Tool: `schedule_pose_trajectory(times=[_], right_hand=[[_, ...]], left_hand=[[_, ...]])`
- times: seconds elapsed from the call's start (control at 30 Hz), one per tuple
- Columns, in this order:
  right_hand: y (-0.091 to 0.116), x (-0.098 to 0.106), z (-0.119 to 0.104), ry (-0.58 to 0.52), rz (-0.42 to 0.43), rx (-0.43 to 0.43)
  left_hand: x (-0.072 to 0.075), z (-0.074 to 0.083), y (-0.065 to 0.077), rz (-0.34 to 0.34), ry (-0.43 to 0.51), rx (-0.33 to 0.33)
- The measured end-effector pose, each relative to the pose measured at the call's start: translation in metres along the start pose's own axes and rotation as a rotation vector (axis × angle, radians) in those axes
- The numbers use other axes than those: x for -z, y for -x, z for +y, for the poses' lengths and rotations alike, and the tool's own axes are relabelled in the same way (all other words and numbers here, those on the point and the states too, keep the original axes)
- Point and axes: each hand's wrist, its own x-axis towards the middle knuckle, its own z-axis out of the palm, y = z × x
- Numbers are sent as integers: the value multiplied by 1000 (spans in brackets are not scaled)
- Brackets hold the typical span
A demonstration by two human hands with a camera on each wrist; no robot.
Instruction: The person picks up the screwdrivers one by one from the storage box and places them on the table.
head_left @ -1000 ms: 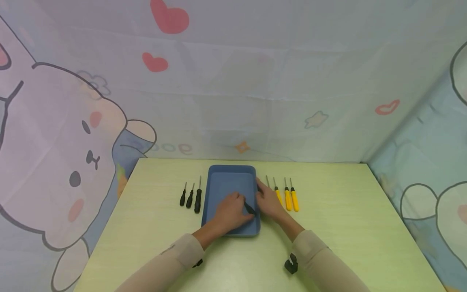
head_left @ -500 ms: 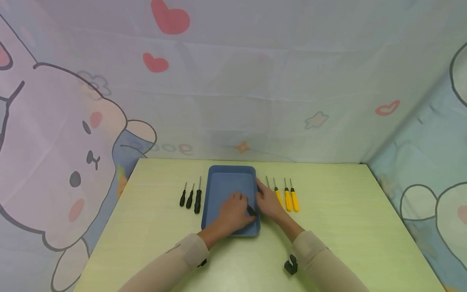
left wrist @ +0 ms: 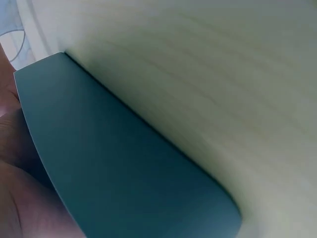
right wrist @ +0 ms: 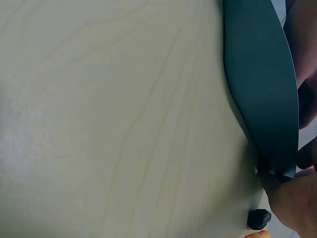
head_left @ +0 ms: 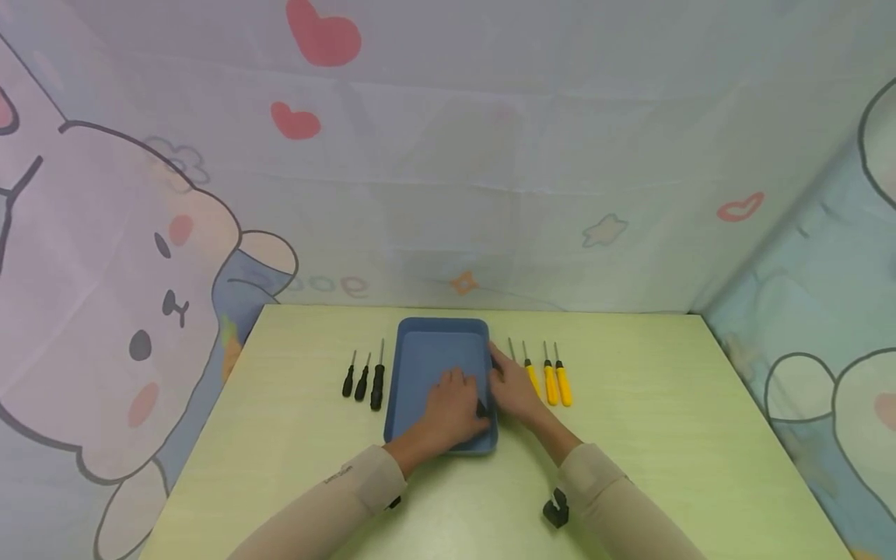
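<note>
A blue rectangular tray (head_left: 437, 354) lies on the table, its outer wall (left wrist: 119, 153) filling much of the left wrist view. Inside it, towards the right side, my left hand (head_left: 448, 411) holds a black-handled screwdriver (head_left: 481, 409); only a short piece of the handle shows beside the thumb and the shaft is hidden. My right hand (head_left: 518, 390) grips the tray's right wall, thumb at the rim and fingers along the outside. In the right wrist view its fingertips sit at the end of the tray wall (right wrist: 262, 74).
Three black screwdrivers (head_left: 376, 385) lie in a row left of the tray. Several yellow-handled screwdrivers (head_left: 551, 386) lie to its right, one partly behind the right hand. A printed cloth (head_left: 532, 155) hangs along the table's back edge. A black mount (head_left: 556, 509) sits by the right cuff.
My left hand has shifted slightly right within the tray and turned, so less of the black handle shows. My right hand stays at the tray's right wall.
</note>
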Motion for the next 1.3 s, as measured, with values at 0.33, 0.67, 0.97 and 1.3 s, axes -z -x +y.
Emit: schedule_pose_trajectory(times=[0.33, 0.67, 0.97, 1.3], right_hand=[[0, -2, 1, 3, 3, -4], [0, -3, 2, 11, 10, -2], [1, -3, 1, 16, 11, 1], [1, -2, -1, 29, 22, 13]], left_hand=[[0, 1, 2, 10, -51, -32], [4, -12, -3, -2, 19, -130], [8, -27, -6, -44, 158, -160], [25, -46, -8, -80, 306, -262]])
